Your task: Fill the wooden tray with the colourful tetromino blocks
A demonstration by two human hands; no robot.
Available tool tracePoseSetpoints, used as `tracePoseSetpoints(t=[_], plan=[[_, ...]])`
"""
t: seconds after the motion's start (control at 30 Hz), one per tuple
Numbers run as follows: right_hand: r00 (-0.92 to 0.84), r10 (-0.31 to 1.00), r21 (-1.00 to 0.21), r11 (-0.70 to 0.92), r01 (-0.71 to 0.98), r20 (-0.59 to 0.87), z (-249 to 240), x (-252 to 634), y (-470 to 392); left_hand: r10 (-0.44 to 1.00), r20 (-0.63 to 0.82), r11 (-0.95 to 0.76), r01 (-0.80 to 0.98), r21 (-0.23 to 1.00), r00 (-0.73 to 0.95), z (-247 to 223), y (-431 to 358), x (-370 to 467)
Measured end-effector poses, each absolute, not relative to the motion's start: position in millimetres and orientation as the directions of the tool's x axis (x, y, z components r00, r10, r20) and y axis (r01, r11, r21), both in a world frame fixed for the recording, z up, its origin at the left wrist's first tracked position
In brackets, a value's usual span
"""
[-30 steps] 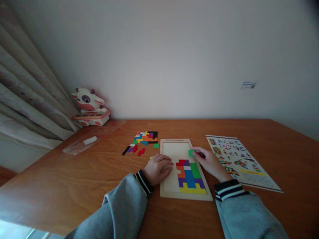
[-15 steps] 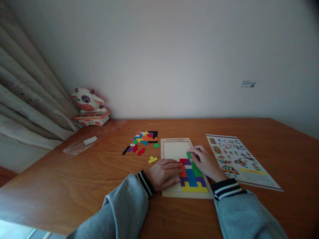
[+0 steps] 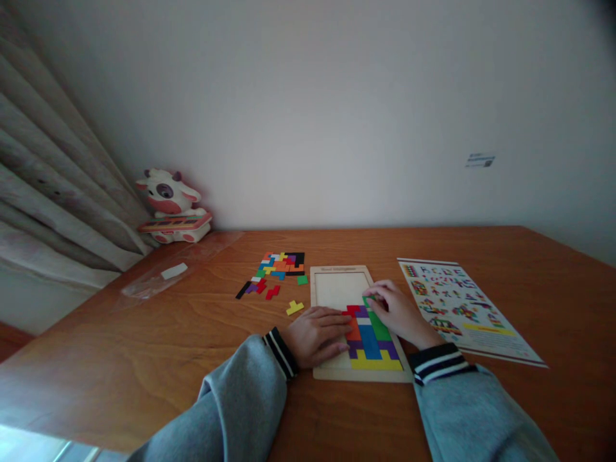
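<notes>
A wooden puzzle board lies in front of me, its lower part filled with fitted pieces, among them a blue piece, a yellow piece and an orange piece. My left hand rests over the board's left side, fingers stretched out, fingertips touching the orange and red pieces. At the right inner edge, my right hand has thumb and fingers closed on a green puzzle piece at the top of the filled area. Its fingers partly cover that piece.
Left of the board are a cluster of colourful loose pieces and a single yellow piece. A printed pattern sheet lies to the right. Farther left are a clear plastic bag and a cow toy by the curtain.
My right hand and the green piece have shifted very slightly right and toward me. My left hand stays in place on the board.
</notes>
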State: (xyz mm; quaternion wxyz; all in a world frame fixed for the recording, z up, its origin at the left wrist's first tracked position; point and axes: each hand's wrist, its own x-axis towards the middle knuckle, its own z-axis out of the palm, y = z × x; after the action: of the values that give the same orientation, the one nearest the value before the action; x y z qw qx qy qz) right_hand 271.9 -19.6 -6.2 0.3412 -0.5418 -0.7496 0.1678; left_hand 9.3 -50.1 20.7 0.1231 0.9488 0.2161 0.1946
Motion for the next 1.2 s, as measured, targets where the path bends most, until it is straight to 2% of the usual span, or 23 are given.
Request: tracePoseSetpoints(t=[0.67, 0.83, 0.93, 1.03, 1.2], plan=[[-0.185, 0.936, -0.574, 0.332, 0.749, 0.300, 0.0, 266.8, -23.2, 0.497, 0.280, -0.852, 0.402, 0.334, 0.821, 17.4, -49.6, 7.2], [-0.185, 0.934, -0.580, 0.337, 0.742, 0.306, -1.2, 267.5, -23.0, 0.491, 0.322, -0.860, 0.391, 0.327, 0.810, 17.6, -51.9, 10.4], [-0.173, 0.933, -0.588, 0.334, 0.736, 0.314, -2.2, 267.7, -22.4, 0.546, 0.455, -0.837, 0.441, 0.324, 0.703, 16.1, -42.1, 4.9], [-0.147, 0.935, -0.605, 0.324, 0.727, 0.323, -3.4, 268.2, -21.5, 0.639, 0.596, -0.745, 0.583, 0.324, 0.486, 10.6, -15.9, -15.3], [-0.106, 0.923, -0.601, 0.325, 0.730, 0.369, -5.6, 270.3, -19.7, 0.764, 0.559, -0.552, 0.775, 0.308, 0.322, -5.5, 30.4, -56.2]])
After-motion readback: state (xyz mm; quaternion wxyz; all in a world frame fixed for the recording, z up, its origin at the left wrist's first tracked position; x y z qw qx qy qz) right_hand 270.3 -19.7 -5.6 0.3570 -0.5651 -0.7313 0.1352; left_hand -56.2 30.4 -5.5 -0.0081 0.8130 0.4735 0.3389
